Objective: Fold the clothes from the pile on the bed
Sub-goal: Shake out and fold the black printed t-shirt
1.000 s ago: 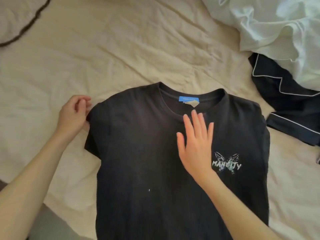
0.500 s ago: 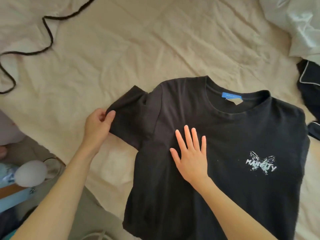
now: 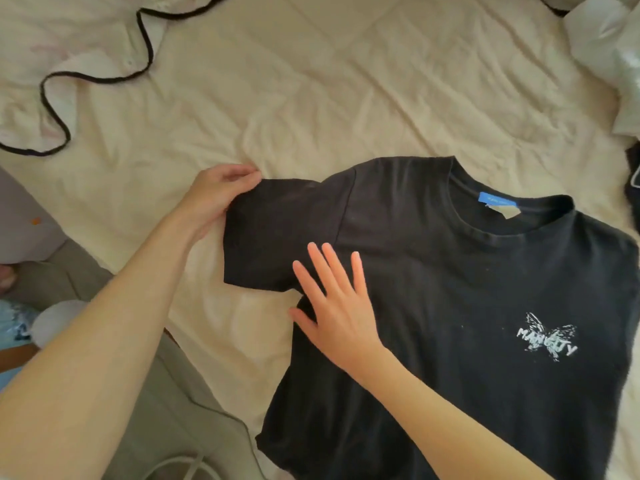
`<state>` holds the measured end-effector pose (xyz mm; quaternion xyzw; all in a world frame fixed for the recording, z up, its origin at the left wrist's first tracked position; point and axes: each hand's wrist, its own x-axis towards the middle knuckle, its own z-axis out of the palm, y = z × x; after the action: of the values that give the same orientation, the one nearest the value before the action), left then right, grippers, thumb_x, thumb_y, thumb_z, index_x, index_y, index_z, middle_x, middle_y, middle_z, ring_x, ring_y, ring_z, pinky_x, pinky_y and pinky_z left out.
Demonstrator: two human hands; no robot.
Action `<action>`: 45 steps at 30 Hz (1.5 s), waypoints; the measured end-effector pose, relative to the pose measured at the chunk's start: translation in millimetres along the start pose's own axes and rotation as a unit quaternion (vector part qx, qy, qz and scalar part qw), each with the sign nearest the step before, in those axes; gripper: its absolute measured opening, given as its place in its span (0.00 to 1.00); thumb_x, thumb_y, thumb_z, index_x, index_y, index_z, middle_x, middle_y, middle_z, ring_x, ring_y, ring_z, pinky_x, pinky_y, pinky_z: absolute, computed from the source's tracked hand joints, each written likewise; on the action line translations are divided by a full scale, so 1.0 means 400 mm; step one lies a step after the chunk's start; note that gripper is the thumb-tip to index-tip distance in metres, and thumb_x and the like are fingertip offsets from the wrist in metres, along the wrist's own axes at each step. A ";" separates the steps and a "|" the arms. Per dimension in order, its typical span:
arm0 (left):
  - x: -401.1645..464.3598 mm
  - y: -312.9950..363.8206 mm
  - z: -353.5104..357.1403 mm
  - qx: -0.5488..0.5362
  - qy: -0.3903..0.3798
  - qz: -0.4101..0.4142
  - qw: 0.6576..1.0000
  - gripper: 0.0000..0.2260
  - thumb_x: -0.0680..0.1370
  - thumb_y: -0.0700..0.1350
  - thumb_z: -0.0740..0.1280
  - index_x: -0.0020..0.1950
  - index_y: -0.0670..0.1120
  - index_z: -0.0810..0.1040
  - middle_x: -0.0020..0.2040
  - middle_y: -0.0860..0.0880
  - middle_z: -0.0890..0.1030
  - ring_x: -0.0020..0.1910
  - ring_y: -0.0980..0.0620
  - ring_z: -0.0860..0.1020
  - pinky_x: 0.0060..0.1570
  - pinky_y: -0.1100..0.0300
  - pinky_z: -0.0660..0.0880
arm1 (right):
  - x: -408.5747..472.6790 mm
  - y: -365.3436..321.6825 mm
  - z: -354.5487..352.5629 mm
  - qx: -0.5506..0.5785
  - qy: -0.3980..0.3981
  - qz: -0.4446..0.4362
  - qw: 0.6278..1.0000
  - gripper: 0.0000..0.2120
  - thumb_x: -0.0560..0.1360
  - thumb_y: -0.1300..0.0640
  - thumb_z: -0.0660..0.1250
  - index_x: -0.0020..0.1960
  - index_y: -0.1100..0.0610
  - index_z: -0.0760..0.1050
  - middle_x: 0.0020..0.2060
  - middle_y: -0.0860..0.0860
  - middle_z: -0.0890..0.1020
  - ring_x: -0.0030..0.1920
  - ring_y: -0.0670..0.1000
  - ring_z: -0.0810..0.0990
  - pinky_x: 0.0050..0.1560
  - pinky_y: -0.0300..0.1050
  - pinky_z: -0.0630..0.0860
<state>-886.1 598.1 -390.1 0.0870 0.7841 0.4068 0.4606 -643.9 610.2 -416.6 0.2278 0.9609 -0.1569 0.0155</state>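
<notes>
Two bare hands are at work on a black T-shirt point(image 3: 467, 306) spread face-up on the cream bedsheet point(image 3: 311, 98), lying toward the bed's near right side with its collar pointing to the far edge. The left hand point(image 3: 214, 195) grips the end of the shirt's sleeve point(image 3: 277, 237), fingers curled over the cuff's upper corner, the sleeve stretched out flat toward the bed's left edge. The right hand point(image 3: 336, 306) lies open and flat on the chest of the shirt just beside the armpit seam, fingers straight and slightly spread, pressing the cloth down. A blue neck label point(image 3: 493, 204) shows inside the collar, and a white butterfly print point(image 3: 547, 336) with lettering sits on the chest, well right of the flat hand. At the bed's far left corner lies a pale garment with black trim point(image 3: 52, 81), its dark edging looping across the sheet. At the far right corner a bunch of white cloth point(image 3: 609, 39) is heaped, and just below it, against the right edge, a sliver of dark fabric with white piping point(image 3: 633, 174) shows. Beyond the bed's near left edge the floor point(image 3: 145, 393) is visible, with a thin white cable point(image 3: 194, 462) on it.
</notes>
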 end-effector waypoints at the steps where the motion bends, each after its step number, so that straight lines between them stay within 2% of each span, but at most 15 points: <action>1: 0.013 0.011 -0.003 0.042 -0.033 0.002 0.999 0.06 0.75 0.45 0.69 0.52 0.48 0.80 0.48 0.52 0.81 0.48 0.57 0.78 0.50 0.64 0.74 | 0.021 -0.025 0.009 -0.008 -0.011 -0.022 1.000 0.31 0.71 0.43 0.70 0.70 0.54 0.68 0.71 0.56 0.67 0.73 0.57 0.63 0.71 0.63 0.55; 5: 0.031 0.018 -0.022 0.115 -0.068 0.029 0.991 0.01 0.76 0.45 0.69 0.44 0.50 0.80 0.44 0.53 0.81 0.43 0.59 0.78 0.42 0.70 0.73 | 0.106 -0.086 0.035 -0.057 -0.060 -0.042 0.996 0.30 0.75 0.51 0.66 0.74 0.55 0.61 0.74 0.57 0.62 0.75 0.56 0.57 0.73 0.58 0.51; 9: 0.026 0.016 -0.029 0.049 -0.032 0.074 0.995 0.05 0.77 0.46 0.67 0.42 0.46 0.76 0.40 0.51 0.78 0.40 0.57 0.76 0.45 0.64 0.71 | 0.148 -0.099 0.027 -0.009 -0.029 -0.038 0.999 0.27 0.75 0.62 0.61 0.73 0.58 0.63 0.73 0.58 0.65 0.74 0.58 0.59 0.73 0.58 0.50; 12: 0.030 0.025 -0.034 0.023 0.000 0.093 0.995 0.10 0.77 0.46 0.67 0.36 0.47 0.73 0.35 0.52 0.75 0.33 0.61 0.73 0.35 0.68 0.68 | 0.126 -0.105 0.005 0.091 0.050 -0.009 0.995 0.23 0.75 0.59 0.55 0.69 0.59 0.70 0.68 0.58 0.72 0.70 0.58 0.67 0.71 0.61 0.59; 15: 0.032 0.036 -0.035 0.080 0.043 0.145 0.985 0.13 0.76 0.44 0.68 0.33 0.49 0.68 0.33 0.54 0.71 0.29 0.64 0.70 0.30 0.73 0.65 | 0.098 -0.121 -0.006 0.142 0.073 -0.001 0.987 0.24 0.76 0.55 0.53 0.69 0.59 0.69 0.68 0.58 0.71 0.70 0.58 0.67 0.70 0.63 0.60; 17: 0.032 0.050 -0.045 0.098 0.087 0.177 0.975 0.14 0.74 0.45 0.70 0.34 0.50 0.67 0.33 0.54 0.70 0.30 0.63 0.69 0.30 0.74 0.64 | 0.111 -0.135 -0.007 0.168 0.063 0.014 0.984 0.24 0.77 0.54 0.52 0.71 0.58 0.66 0.70 0.57 0.68 0.72 0.57 0.64 0.72 0.60 0.57; 20: 0.030 0.046 -0.065 0.028 0.139 0.159 0.977 0.10 0.74 0.49 0.70 0.40 0.51 0.70 0.36 0.51 0.73 0.32 0.58 0.72 0.31 0.69 0.70 | 0.141 -0.153 0.004 0.177 -0.012 -0.001 0.984 0.26 0.80 0.47 0.53 0.75 0.56 0.59 0.75 0.56 0.59 0.76 0.55 0.53 0.75 0.57 0.48; 23: 0.020 -0.011 -0.073 0.027 0.106 0.063 0.992 0.14 0.75 0.52 0.69 0.54 0.43 0.74 0.48 0.45 0.78 0.37 0.54 0.76 0.39 0.60 0.75 | 0.119 -0.172 0.025 0.140 -0.037 -0.036 0.989 0.28 0.79 0.47 0.59 0.75 0.57 0.59 0.75 0.56 0.60 0.76 0.55 0.54 0.75 0.57 0.47; 25: 0.012 -0.042 -0.073 0.037 0.076 0.029 0.996 0.18 0.75 0.51 0.68 0.60 0.41 0.74 0.54 0.45 0.78 0.44 0.52 0.77 0.40 0.62 0.74 | 0.089 -0.182 0.031 0.117 -0.035 -0.021 0.992 0.27 0.78 0.48 0.61 0.74 0.57 0.62 0.74 0.56 0.63 0.75 0.56 0.57 0.74 0.58 0.49; 27: 0.021 -0.042 -0.067 0.050 0.058 0.036 0.996 0.16 0.75 0.50 0.69 0.59 0.44 0.75 0.53 0.48 0.78 0.46 0.55 0.77 0.38 0.68 0.73 | 0.066 -0.178 0.043 0.085 -0.061 -0.005 0.995 0.28 0.78 0.48 0.61 0.74 0.56 0.61 0.74 0.55 0.62 0.75 0.56 0.57 0.74 0.60 0.47; 30: 0.043 -0.028 -0.049 0.111 0.071 0.067 0.989 0.11 0.75 0.45 0.70 0.55 0.42 0.79 0.46 0.49 0.79 0.44 0.55 0.77 0.42 0.69 0.73 | 0.059 -0.162 0.068 0.072 -0.148 -0.021 0.986 0.29 0.81 0.46 0.53 0.77 0.56 0.50 0.77 0.54 0.50 0.77 0.54 0.44 0.72 0.55 0.32; 33: 0.054 -0.032 -0.036 0.173 0.155 0.101 0.967 0.11 0.75 0.46 0.69 0.53 0.41 0.78 0.48 0.48 0.78 0.48 0.52 0.75 0.48 0.63 0.70 | 0.077 -0.157 0.074 0.089 -0.164 -0.048 0.981 0.29 0.81 0.45 0.51 0.77 0.56 0.47 0.77 0.53 0.47 0.77 0.52 0.42 0.73 0.52 0.32; 38: -0.026 -0.056 0.011 0.354 0.255 0.185 0.880 0.13 0.78 0.41 0.63 0.62 0.41 0.71 0.60 0.41 0.73 0.61 0.42 0.70 0.57 0.51 0.67 | 0.026 -0.116 0.019 0.111 -0.102 -0.053 0.987 0.25 0.80 0.49 0.57 0.75 0.55 0.59 0.75 0.53 0.60 0.76 0.54 0.52 0.74 0.57 0.38; 41: -0.140 -0.084 0.103 0.428 0.220 0.285 0.829 0.15 0.78 0.38 0.61 0.65 0.40 0.71 0.66 0.40 0.71 0.68 0.41 0.67 0.64 0.47 0.65 | -0.083 -0.029 -0.025 0.117 -0.034 0.048 0.991 0.23 0.77 0.52 0.64 0.71 0.56 0.68 0.71 0.55 0.68 0.73 0.56 0.61 0.72 0.63 0.50; 45: -0.280 -0.151 0.301 0.471 0.090 0.343 0.807 0.17 0.77 0.38 0.63 0.67 0.41 0.72 0.70 0.40 0.69 0.71 0.40 0.64 0.69 0.43 0.61 | -0.267 0.136 -0.075 0.105 0.017 0.208 0.972 0.21 0.75 0.58 0.68 0.68 0.59 0.72 0.69 0.57 0.71 0.71 0.59 0.65 0.70 0.63 0.56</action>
<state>-713.4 568.6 -390.1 0.5200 0.8364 0.1248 0.1204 -522.8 619.3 -393.3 0.4258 0.8706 -0.2465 0.0077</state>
